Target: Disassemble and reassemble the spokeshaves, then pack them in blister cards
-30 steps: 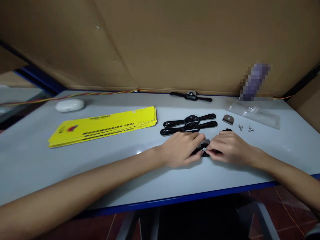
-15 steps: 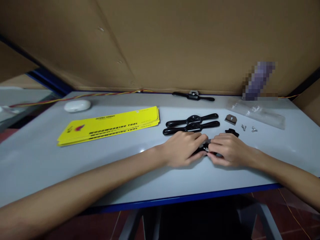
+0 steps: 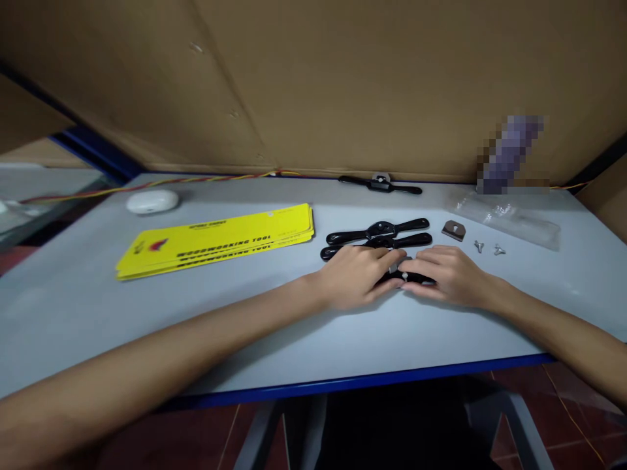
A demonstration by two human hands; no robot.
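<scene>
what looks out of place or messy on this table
Nothing is spilled or broken. The one outlier is a black tool lying alone against the cardboard wall, apart from the two black tools by the hands. Two wing screws lie loose beside the plastic bag.

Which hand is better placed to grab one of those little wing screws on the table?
Right, probably. The right hand lies nearest the two wing screws, just beyond its knuckles. The left hand is on the far side of the black tool both hands cover.
</scene>
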